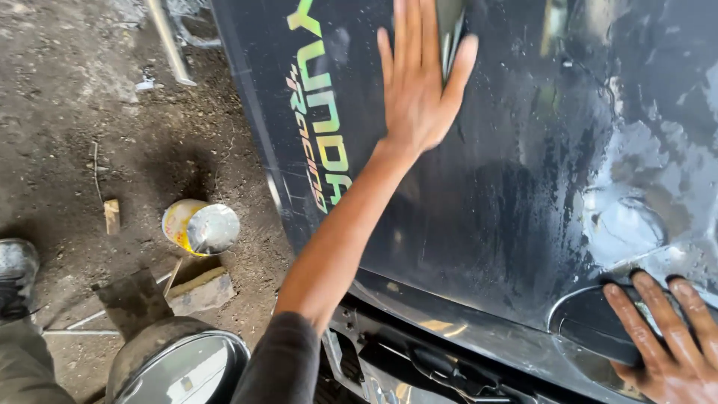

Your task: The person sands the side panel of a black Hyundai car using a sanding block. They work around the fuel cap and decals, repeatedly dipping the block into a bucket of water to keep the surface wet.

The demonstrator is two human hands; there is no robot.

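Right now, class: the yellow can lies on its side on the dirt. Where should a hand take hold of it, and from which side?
Grip the can across its round yellow body, coming down from above. It lies on its side on open ground, so the curved wall faces up. The shiny end gives no hold.

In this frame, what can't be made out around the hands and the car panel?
All in the head view:
- Left hand: fingertips cut off by the top edge; what it presses on the panel is mostly hidden under it.
- Right hand: palm cut off by the bottom edge.
- Can: contents unseen.
- Shoe: cut off at the left edge.
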